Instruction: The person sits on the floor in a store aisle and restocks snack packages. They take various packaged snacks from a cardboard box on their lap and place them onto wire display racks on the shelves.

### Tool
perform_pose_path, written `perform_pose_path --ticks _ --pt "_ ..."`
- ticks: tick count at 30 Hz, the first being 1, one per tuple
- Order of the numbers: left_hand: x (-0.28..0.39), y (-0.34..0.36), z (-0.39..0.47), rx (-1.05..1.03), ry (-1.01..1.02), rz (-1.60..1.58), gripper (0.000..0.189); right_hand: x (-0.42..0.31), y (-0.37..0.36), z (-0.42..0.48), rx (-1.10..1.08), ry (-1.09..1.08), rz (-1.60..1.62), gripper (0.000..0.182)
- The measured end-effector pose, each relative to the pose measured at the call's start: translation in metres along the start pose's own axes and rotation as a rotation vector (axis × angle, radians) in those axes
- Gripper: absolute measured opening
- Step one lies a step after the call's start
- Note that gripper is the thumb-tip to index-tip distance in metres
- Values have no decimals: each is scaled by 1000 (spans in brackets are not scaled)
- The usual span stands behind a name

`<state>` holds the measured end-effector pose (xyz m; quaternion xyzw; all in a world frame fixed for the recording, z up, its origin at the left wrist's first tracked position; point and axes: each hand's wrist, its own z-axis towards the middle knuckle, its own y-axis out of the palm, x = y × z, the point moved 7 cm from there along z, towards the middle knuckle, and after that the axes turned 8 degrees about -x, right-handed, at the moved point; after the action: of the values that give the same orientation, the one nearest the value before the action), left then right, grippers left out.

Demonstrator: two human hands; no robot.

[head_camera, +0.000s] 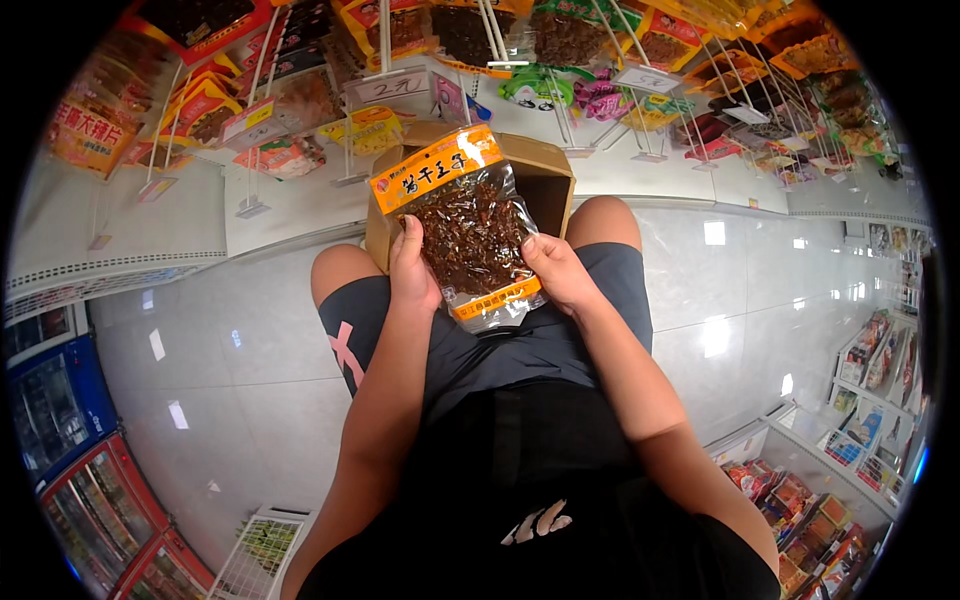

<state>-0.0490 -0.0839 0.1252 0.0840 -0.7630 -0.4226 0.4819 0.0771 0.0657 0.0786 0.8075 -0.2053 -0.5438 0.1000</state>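
Note:
Between my two hands is a clear plastic snack pouch (480, 232) with dark reddish-brown pieces inside and orange printed bands at top and bottom. My left hand (414, 266) grips its left edge, thumb on the front. On the opposite edge, my right hand (559, 270) pinches the plastic with its thumb in front. The pouch is tilted a little and faces up towards me. Behind it, a cardboard box (551, 161) stands with its top open between my knees and the shelf; the pouch hides much of its inside.
Metal display hooks (491, 34) with price tags (386, 86) stick out above the box, hung with snack packets (202, 105). A white shelf base (292, 202) runs along the front. Glass-door coolers (60, 405) stand at left, a stocked rack (814, 517) at lower right. Grey tiles (697, 285) cover the floor.

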Motion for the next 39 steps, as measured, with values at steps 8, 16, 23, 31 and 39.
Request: perform_pose_path --ticks 8,16,23,31,39 --pt "-8 -28 8 -41 -8 -35 39 -39 -7 3 57 4 -174 36" --pt "-29 -16 2 -322 -61 211 43 -85 -2 9 20 -88 31 41" --pt "-44 -34 4 -394 -60 496 47 -147 -20 -30 251 -277 -336 18" --pt "-37 -12 11 -302 -127 453 43 -191 -45 -65 812 -796 -586 14" --pt "-53 -17 12 -316 -230 505 38 -184 -49 19 731 -767 -876 13"
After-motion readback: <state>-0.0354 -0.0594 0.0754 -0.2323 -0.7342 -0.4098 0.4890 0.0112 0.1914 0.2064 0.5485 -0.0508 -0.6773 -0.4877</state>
